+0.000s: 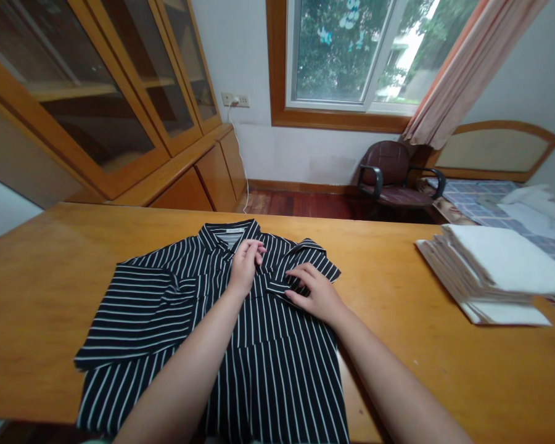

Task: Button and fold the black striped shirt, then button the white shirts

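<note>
A black shirt with white stripes (268, 345) lies spread on the wooden table (37, 277), collar toward the far edge. My left hand (245, 266) rests just below the collar, its fingers curled and pinching the fabric near the front placket. My right hand (315, 291) lies flatter on the folded right sleeve, fingertips pressing the sleeve's edge against the shirt's chest. The left sleeve lies folded across the shirt's left side.
A stack of folded white cloths (499, 277) sits at the table's right end. Beyond the table stand a dark armchair (391, 176), a bed (490, 197), a glass-fronted wooden cabinet (120, 105) on the left and a window (351, 49).
</note>
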`<state>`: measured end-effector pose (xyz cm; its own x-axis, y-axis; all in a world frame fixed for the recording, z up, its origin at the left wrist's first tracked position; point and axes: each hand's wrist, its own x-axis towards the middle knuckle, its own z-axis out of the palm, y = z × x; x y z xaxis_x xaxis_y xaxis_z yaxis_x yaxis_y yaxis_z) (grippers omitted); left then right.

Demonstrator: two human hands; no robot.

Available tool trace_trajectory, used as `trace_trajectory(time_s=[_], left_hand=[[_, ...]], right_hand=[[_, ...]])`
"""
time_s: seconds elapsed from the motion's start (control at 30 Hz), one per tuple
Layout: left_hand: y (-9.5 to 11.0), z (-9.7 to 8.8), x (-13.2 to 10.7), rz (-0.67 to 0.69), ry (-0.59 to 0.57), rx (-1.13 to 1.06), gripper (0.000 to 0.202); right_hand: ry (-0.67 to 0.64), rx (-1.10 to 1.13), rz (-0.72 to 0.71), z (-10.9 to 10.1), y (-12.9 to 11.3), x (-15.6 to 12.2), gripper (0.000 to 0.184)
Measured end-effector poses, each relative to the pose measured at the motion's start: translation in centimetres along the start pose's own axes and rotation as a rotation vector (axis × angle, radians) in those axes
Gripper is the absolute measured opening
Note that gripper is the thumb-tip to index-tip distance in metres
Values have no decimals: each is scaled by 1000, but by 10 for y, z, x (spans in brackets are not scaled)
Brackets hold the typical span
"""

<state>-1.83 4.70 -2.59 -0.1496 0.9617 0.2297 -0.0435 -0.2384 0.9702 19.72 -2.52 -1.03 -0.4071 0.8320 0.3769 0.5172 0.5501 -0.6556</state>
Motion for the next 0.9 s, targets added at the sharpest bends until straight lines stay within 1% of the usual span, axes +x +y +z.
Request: trace_trajectory(time_s=[0.07, 0.2, 0.27, 0.33, 0.4, 0.5, 0.57, 0.63, 0.7, 0.73, 0.83, 0.9], left_hand=[[-3, -1, 1, 9, 27, -34, 21], [-6, -2, 3, 18, 54, -55, 20], [-5, -2, 3, 19, 59, -51, 20], [-2, -2, 1, 24, 53, -44, 20], [2, -2, -2, 37, 10, -26, 19], [11, -2, -11, 86, -125, 58, 18], [17, 0, -18, 166, -213, 168, 17], [24, 2, -23, 288, -281, 300, 15], [32, 6, -26, 394, -324, 404, 15], [36, 8, -27, 421, -336, 440, 16], [49, 10, -29, 405, -385, 537, 18], [57, 5, -34, 380, -460, 647, 19]], right_hand=[[-47, -63, 11, 1, 1, 0, 52], [-151, -226, -70, 1, -2, 0, 71], [-179, -271, -82, 2, -4, 0, 77], [-187, -303, -68, 4, -5, 0, 77], [-195, -330, -48, 5, -6, 0, 69], [-220, -362, -32, 6, -8, 0, 51], [-239, -386, -29, 6, -9, 0, 40], [-245, -422, -33, 7, -11, -1, 33], [-239, -461, -46, 8, -11, -2, 25], [-231, -478, -52, 9, -10, -2, 22], [-189, -510, -42, 10, -3, -4, 12], [-134, -494, -12, 10, 5, -6, 10]])
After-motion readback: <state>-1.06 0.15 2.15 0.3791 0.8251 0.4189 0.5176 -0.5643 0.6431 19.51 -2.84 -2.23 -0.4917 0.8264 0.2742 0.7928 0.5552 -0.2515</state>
